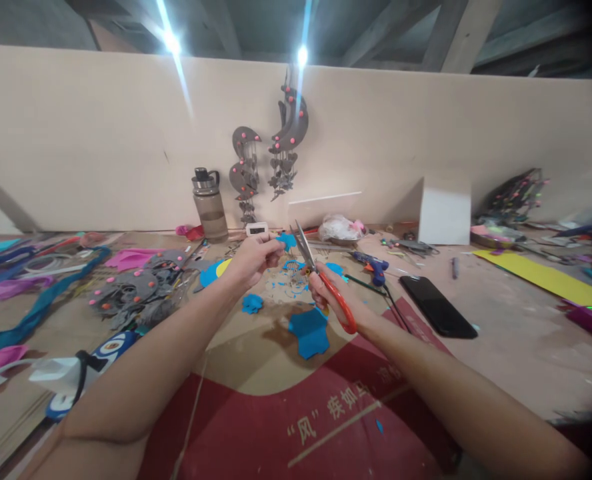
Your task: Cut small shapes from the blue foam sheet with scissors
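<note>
Between thumb and fingers, my left hand (257, 259) pinches a small blue felt piece (287, 241). My right hand (330, 291) grips red-handled scissors (340, 300), their blades pointing up and slightly parted just right of that piece. On the cardboard under my hands lies a larger blue felt shape (310, 333) with a scalloped outline. A small blue flower-like cutout (252, 304) sits to its left. Blue scraps (296, 270) are scattered behind, between my hands. A blue disc with a yellow part (215, 272) lies partly behind my left wrist.
A blue glue gun (373, 265) and a black phone (437, 305) lie to the right. Grey felt pieces with pink dots (139, 283) are heaped at left. A water bottle (210, 207) stands at the wall beneath hanging moon ornaments (291, 127). Yellow felt (551, 277) lies far right.
</note>
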The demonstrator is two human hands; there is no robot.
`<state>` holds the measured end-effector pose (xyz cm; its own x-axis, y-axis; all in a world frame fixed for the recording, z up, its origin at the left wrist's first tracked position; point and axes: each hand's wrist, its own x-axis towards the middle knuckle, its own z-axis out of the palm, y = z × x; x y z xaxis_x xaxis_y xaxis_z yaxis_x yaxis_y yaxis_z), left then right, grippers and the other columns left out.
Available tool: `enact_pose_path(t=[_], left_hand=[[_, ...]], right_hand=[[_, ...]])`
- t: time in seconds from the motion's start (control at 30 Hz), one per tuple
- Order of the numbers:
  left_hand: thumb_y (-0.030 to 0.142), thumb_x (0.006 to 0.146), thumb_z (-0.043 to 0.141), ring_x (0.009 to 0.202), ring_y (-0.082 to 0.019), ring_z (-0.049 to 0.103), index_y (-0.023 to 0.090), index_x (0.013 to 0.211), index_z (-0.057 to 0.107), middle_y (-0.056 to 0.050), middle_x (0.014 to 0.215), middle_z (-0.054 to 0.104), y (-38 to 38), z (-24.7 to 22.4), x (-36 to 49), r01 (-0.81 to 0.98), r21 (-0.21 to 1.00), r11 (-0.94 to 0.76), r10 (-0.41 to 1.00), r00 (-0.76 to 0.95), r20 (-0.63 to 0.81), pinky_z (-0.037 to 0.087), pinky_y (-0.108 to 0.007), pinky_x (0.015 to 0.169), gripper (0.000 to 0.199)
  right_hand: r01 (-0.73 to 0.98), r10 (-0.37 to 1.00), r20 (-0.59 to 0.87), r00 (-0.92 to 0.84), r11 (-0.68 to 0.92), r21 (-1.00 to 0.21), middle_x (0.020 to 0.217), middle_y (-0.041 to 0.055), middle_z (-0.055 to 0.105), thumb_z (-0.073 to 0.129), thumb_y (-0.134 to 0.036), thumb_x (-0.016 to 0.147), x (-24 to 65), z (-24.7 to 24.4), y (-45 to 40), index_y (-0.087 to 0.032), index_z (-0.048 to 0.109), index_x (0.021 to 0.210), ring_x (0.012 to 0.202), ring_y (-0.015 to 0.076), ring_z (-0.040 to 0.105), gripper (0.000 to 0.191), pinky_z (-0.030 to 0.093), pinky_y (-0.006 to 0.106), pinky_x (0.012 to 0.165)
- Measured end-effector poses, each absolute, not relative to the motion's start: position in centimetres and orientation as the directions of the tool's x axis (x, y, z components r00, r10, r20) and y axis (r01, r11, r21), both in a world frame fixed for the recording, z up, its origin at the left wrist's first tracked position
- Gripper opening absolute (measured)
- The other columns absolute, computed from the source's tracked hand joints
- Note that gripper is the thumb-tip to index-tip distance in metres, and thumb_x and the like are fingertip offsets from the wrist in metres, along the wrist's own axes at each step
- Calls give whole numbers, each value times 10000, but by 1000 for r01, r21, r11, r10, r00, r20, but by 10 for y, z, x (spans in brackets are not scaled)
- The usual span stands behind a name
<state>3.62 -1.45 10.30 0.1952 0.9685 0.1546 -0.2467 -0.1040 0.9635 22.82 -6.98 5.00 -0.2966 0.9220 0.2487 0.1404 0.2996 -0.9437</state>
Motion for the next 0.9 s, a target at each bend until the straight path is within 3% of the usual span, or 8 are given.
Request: enact_pose_path(t=[0.5,0.9], left_hand=[[202,585,697,475,-88,536,144,645,560,-13,568,606,-17,104,35,-172,981,-90,948,287,137,416,-217,492,160],[191,589,679,453,-84,522,131,639,593,-17,557,590,-17,108,32,-112,988,-103,944,302,133,411,-221,486,116]], right_hand=[[33,911,93,-401,115,-993,640,-80,340,629,-615,826,222,59,-78,-221,458,942,472,67,308,445,252,221,436],[49,908,85,-410,115,-992,630,-93,344,600,-597,855,227,54,-76,-222,481,995,442,50,301,418,274,189,414]])
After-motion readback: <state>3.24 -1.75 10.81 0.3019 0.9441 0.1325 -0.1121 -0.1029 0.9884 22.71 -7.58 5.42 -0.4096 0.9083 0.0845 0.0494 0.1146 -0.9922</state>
